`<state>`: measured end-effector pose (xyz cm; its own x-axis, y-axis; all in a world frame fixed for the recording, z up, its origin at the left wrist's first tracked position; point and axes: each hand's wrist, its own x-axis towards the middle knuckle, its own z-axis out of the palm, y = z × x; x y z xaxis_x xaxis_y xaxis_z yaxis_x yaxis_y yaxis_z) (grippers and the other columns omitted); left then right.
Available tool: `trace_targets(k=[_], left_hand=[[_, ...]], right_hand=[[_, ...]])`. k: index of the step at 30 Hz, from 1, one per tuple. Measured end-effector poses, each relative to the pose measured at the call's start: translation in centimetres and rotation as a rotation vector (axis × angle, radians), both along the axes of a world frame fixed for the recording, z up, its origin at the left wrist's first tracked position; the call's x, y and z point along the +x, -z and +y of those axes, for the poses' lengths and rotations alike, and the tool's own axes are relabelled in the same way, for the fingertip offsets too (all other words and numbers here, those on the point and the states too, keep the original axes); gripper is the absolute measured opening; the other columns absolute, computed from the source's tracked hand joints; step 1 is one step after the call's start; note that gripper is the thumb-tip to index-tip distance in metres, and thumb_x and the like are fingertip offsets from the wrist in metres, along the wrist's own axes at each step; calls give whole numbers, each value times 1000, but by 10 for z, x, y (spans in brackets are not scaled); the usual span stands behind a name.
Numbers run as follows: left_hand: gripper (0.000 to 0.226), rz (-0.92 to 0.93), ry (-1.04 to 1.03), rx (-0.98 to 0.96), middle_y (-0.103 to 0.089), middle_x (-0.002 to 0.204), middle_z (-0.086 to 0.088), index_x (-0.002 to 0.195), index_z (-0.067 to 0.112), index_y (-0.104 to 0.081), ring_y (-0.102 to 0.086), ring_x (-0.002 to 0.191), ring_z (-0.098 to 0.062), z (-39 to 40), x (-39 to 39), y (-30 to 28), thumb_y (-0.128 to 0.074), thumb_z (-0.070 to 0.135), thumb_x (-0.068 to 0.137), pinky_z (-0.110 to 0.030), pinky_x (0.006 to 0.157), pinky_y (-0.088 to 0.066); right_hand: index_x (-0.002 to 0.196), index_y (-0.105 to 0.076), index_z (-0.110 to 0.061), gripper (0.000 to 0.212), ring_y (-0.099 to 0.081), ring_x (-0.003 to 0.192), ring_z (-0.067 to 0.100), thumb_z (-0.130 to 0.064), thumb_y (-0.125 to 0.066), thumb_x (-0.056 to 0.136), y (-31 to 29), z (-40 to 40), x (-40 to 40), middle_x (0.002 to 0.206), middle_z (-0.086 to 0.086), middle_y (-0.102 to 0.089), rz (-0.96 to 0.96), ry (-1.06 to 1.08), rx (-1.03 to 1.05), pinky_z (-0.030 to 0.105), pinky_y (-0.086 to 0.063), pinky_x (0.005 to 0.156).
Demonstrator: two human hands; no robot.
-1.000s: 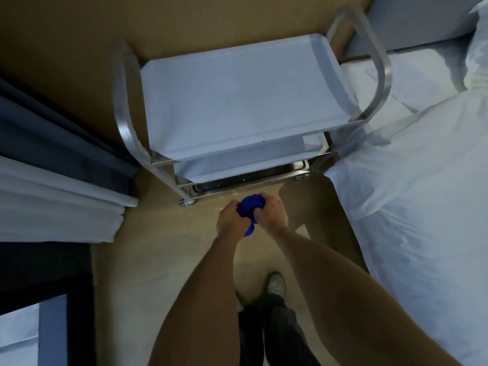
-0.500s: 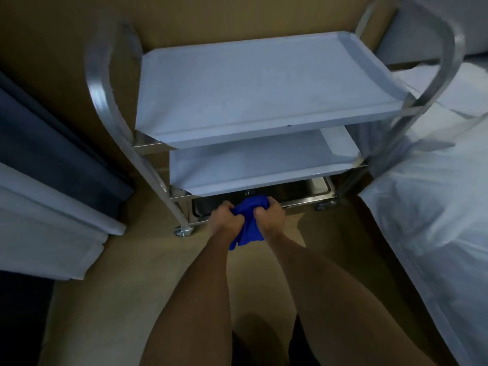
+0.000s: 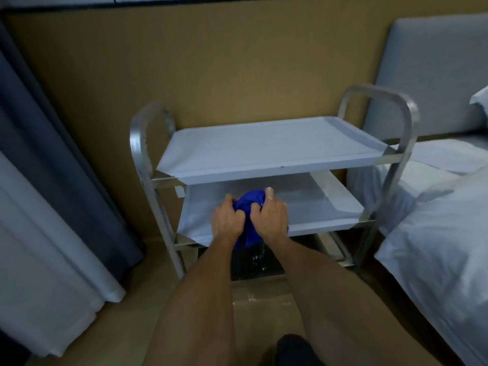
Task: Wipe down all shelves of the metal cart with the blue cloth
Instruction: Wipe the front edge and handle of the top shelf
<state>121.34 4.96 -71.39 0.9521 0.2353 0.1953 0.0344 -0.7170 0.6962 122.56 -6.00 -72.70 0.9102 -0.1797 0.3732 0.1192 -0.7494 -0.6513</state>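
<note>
**Both hands wring a bunched blue cloth at the cart's middle shelf**

Nearest the camera, two bare forearms reach forward over the tan floor (image 3: pixel 79 336) toward the silver three-shelf metal cart (image 3: pixel 404 133). The left hand (image 3: pixel 226 221) and the right hand (image 3: pixel 270 217) sit side by side, each with fingers curled tightly round the crumpled bright blue cloth (image 3: pixel 250 207), which is balled up between them; a tail of it hangs down below the wrists. The hands and cloth lie in front of the cart's middle shelf (image 3: pixel 317 207), at its front edge; whether the cloth touches the shelf surface cannot be told. Below them, the cart's dark bottom shelf (image 3: pixel 266 265) shows a few glinting droplets. Above the middle shelf sits the pale flat top shelf (image 3: pixel 277 146), bare. Right of the cart lies a bed with white bedding (image 3: pixel 435 247) and a grey padded headboard (image 3: pixel 433 75). Left of the cart hang a dark blue curtain (image 3: pixel 52 154) and a white curtain (image 3: pixel 39 260). Behind the cart stands a tan wall (image 3: pixel 211 62).
</note>
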Motion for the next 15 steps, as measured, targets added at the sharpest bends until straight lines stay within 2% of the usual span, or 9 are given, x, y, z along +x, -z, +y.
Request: trace_targets(k=[2, 4, 6, 8, 12, 15], left_hand=[[18, -103, -16, -27, -63, 80, -4, 97, 17, -53, -61, 78, -26, -2, 3, -27, -53, 13, 79, -42, 73, -53], [17, -186, -12, -20, -63, 77, -4, 96, 18, -53, -61, 73, -26, -3, 8, -53, -53, 15, 79, -42, 68, -53], [17, -219, -31, 83, -61, 73, -4, 97, 17, -50, -58, 67, -26, -4, 9, -76, -53, 16, 81, -37, 61, -46], [20, -245, -55, 170, -57, 71, -4, 102, 18, -48, -55, 65, -26, -5, 9, -95, -53, 17, 82, -35, 61, -43], [31, -333, -59, 184, -64, 84, -7, 113, 15, -47, -60, 75, -29, -14, 31, -111, -50, 9, 83, -39, 68, -47], [35, -278, -51, 248, -67, 101, -12, 125, 13, -46, -62, 89, -31, -13, 48, -113, -47, 6, 91, -43, 78, -49]], right_hand=[[105, -48, -10, 25, -50, 70, 25, -28, -44, 88, -34, -3, 5, 76, 4, -55, -95, -40, -55, 43, -45, 84], [94, -41, -15, 18, -47, 65, 24, -30, -39, 83, -63, -4, 12, 71, 2, -51, -176, -51, -55, 43, -45, 81], [91, -37, -18, 17, -44, 65, 23, -31, -38, 82, -81, -3, 18, 70, 1, -48, -219, -36, -48, 42, -42, 78], [92, -38, -17, 16, -42, 69, 22, -30, -42, 83, -92, -3, 22, 73, -1, -46, -271, -4, -22, 41, -37, 80], [102, -52, -10, 17, -49, 81, 25, -21, -51, 89, -105, -3, 44, 83, 0, -52, -355, 87, 26, 40, -35, 82], [128, -49, -12, 35, -53, 98, 27, -18, -51, 93, -107, 2, 61, 106, 7, -61, -278, 174, -116, 39, -36, 87]])
